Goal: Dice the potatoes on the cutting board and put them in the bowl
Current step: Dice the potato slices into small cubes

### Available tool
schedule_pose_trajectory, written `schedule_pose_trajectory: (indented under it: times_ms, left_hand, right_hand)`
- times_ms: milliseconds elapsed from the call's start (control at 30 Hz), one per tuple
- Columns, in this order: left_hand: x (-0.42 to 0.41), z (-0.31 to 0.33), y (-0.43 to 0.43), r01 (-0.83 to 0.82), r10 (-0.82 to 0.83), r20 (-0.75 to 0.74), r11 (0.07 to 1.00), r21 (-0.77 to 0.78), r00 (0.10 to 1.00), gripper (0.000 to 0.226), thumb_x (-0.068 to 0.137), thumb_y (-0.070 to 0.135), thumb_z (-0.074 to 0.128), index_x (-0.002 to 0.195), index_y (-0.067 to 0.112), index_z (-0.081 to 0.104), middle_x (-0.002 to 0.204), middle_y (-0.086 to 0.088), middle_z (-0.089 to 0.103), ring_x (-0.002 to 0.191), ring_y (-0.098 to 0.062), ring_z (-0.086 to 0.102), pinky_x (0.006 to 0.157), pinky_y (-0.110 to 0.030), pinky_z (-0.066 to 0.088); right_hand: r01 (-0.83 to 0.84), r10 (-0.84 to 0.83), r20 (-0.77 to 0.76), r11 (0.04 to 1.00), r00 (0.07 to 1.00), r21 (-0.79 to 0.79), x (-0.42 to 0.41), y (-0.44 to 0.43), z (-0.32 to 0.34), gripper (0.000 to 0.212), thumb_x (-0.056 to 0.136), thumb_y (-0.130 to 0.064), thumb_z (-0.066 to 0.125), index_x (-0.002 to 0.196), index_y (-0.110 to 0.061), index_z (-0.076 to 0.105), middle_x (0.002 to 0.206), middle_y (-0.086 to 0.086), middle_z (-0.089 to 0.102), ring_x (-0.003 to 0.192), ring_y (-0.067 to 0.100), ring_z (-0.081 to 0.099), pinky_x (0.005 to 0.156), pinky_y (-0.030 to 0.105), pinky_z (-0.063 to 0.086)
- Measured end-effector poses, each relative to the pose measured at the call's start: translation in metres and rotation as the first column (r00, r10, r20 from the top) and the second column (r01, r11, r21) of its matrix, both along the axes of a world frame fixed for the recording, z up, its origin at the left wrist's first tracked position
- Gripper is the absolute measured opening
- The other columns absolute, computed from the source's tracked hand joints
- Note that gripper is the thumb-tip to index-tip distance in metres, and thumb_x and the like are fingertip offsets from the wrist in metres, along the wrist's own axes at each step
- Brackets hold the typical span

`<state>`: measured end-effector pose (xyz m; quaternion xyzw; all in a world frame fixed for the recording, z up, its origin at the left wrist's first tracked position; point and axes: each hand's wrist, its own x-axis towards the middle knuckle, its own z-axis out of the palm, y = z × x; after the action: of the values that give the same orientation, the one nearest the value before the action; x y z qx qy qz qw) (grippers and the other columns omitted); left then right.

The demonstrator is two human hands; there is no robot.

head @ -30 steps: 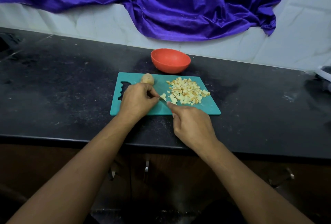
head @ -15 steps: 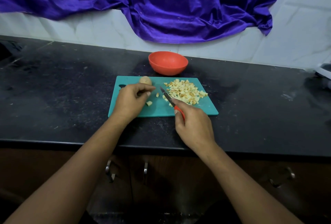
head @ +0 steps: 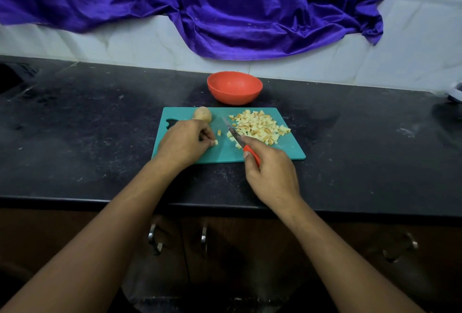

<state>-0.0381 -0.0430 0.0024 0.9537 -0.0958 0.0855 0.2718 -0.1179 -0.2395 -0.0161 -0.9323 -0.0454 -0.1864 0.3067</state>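
Note:
A teal cutting board (head: 287,152) lies on the black counter. A heap of diced potato (head: 260,126) covers its right half, and a whole potato (head: 203,114) sits at its far left. My left hand (head: 186,141) rests on the board with curled fingers, pinching a small potato piece (head: 214,142) at the fingertips. Another loose cube (head: 219,132) lies just beyond it. My right hand (head: 271,171) grips a red-handled knife (head: 236,135), the blade pointing away along the left edge of the heap. The orange bowl (head: 235,87) stands behind the board.
Purple cloth (head: 225,5) hangs over the white tiled wall behind the counter. A white object (head: 456,92) shows at the far right edge. Cabinet handles (head: 152,235) sit below the counter's front edge (head: 75,200).
My right hand has drawn back toward me and turned the knife so its blade lies beside the heap. My left hand has shifted slightly nearer, with a small piece at its fingertips.

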Motion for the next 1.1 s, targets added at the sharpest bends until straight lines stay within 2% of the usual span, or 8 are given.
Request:
schedule_pose_trajectory:
  times_ms: [200,300,400,533,667,867,1000,1100]
  left_hand:
    - [0.01,0.008,-0.029,0.032,-0.033,0.005,0.993,0.112,0.999,0.007,0.093,0.032,0.072,0.1,0.031,0.069,0.096,0.013,0.068,0.095,-0.012,0.063,0.084,-0.037,0.054]
    - [0.019,0.013,-0.032,0.052,-0.038,-0.099,0.988,0.142,0.994,0.009,0.094,0.034,0.071,0.091,0.035,0.063,0.094,0.013,0.064,0.099,-0.014,0.063,0.092,-0.041,0.055]
    - [0.02,0.014,-0.032,0.082,-0.062,-0.119,0.981,0.175,0.991,0.012,0.096,0.034,0.069,0.09,0.035,0.059,0.09,0.015,0.059,0.098,-0.013,0.062,0.09,-0.038,0.053]
    - [0.018,0.008,-0.033,0.097,-0.085,-0.085,0.984,0.152,0.993,0.006,0.098,0.034,0.066,0.099,0.031,0.062,0.1,0.01,0.065,0.095,-0.012,0.062,0.085,-0.037,0.053]
    - [0.021,0.002,-0.041,0.052,-0.052,-0.003,0.998,0.048,0.999,0.01,0.095,0.028,0.068,0.093,0.034,0.061,0.099,0.009,0.07,0.096,-0.016,0.065,0.086,-0.041,0.055]
    - [0.028,-0.006,-0.058,0.03,-0.018,0.102,0.993,-0.118,0.995,0.01,0.092,0.02,0.07,0.096,0.028,0.071,0.096,0.012,0.073,0.095,-0.011,0.066,0.085,-0.036,0.055]
    - [0.029,-0.012,-0.048,0.078,-0.019,0.188,0.947,-0.311,0.982,0.011,0.09,0.017,0.074,0.096,0.026,0.072,0.094,0.014,0.069,0.07,-0.003,0.059,0.074,-0.029,0.053]
    - [0.027,-0.012,-0.03,0.056,0.036,0.224,0.918,-0.393,0.974,0.01,0.09,0.019,0.075,0.096,0.027,0.072,0.094,0.013,0.07,0.066,-0.008,0.058,0.067,-0.031,0.052]
  right_hand:
    - [0.036,-0.036,-0.005,0.999,0.999,0.002,0.001,-0.001,0.001,0.042,0.103,-0.031,0.054,0.145,-0.038,0.057,0.1,-0.011,0.07,0.069,0.004,0.058,0.061,0.025,0.05]
    - [0.043,-0.043,-0.004,0.999,0.999,-0.008,0.002,-0.001,0.001,0.042,0.103,-0.032,0.053,0.144,-0.038,0.057,0.103,-0.012,0.071,0.071,0.005,0.059,0.064,0.03,0.054]
    - [0.045,-0.045,-0.001,0.999,0.999,-0.019,0.002,-0.001,0.0,0.041,0.103,-0.033,0.054,0.144,-0.039,0.057,0.103,-0.012,0.071,0.072,0.004,0.06,0.066,0.03,0.055]
    - [0.049,-0.049,-0.004,0.999,0.999,-0.007,0.003,-0.001,-0.001,0.041,0.103,-0.033,0.054,0.144,-0.037,0.057,0.105,-0.012,0.071,0.071,0.004,0.058,0.064,0.027,0.051]
    - [0.078,-0.078,-0.003,0.997,0.997,0.004,0.004,-0.001,-0.001,0.04,0.103,-0.032,0.054,0.143,-0.036,0.058,0.101,-0.012,0.071,0.069,0.003,0.056,0.06,0.024,0.045]
    - [0.154,-0.154,0.008,0.987,0.988,0.042,0.004,-0.001,0.001,0.039,0.104,-0.031,0.054,0.143,-0.036,0.058,0.101,-0.013,0.071,0.073,0.006,0.061,0.067,0.032,0.057]
    - [0.157,-0.158,0.004,0.984,0.987,0.084,0.003,-0.002,0.001,0.04,0.103,-0.03,0.054,0.142,-0.036,0.059,0.1,-0.012,0.071,0.075,0.008,0.063,0.069,0.034,0.057]
    - [0.129,-0.13,0.011,0.989,0.991,0.068,0.004,-0.002,0.001,0.04,0.103,-0.031,0.053,0.142,-0.037,0.058,0.101,-0.011,0.072,0.073,0.009,0.062,0.07,0.038,0.058]
